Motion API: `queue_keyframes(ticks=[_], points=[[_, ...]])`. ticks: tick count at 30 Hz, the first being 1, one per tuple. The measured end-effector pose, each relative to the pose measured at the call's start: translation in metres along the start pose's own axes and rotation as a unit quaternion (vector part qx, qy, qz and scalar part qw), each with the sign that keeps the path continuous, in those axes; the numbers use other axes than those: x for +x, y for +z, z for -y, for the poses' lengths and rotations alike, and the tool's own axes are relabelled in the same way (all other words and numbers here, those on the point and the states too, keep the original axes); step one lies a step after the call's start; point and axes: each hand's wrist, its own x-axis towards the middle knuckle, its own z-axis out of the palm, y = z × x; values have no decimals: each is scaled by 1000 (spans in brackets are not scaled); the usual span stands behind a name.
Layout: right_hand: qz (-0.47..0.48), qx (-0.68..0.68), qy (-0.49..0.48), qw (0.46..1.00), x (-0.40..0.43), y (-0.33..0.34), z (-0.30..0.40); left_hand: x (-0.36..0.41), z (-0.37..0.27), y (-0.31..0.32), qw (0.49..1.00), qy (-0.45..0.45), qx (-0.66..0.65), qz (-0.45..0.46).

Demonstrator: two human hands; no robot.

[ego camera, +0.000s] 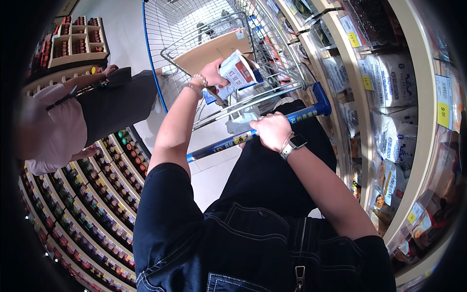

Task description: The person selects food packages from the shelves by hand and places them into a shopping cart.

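Observation:
My left hand point(216, 77) is over the near end of a wire shopping cart point(222, 116), its fingers and thumb on a white food package with red printing point(239, 71). A flat brown cardboard piece point(204, 51) leans in the cart just behind the package. Below the package, by the cart's near bars, is a pale plastic bag point(242, 120). My right hand point(274, 130), with a smartwatch point(298, 141) at the wrist, is closed around the blue cart handle point(222, 145), right of its middle.
Shelves with bagged goods point(397, 80) and price tags point(444, 102) rise close on the right. A person in a pink top point(65, 127) stands left of the cart, beside racks of small jars or bottles point(105, 197). A wooden display stand point(78, 43) is at the upper left.

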Motion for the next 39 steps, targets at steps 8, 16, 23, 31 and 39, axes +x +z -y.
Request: queue_keyframes(ticks=[8,16,23,31,39], points=[[-44,15,3,999,-3,11,1,46,17,35,914,-130,358,-141],[-14,31,19,999,-1,5,-3,40,19,61,875,-46,371,-307],[-14,-73,21,997,4,20,3,-12,-12,57,884,153,261,-356],[-240,211,-2,947,-88,-80,30,-106,-187,28,936,248,46,-244],[-671,-12,122,731,-310,-250,61,-178,-475,-9,807,574,-25,-138]])
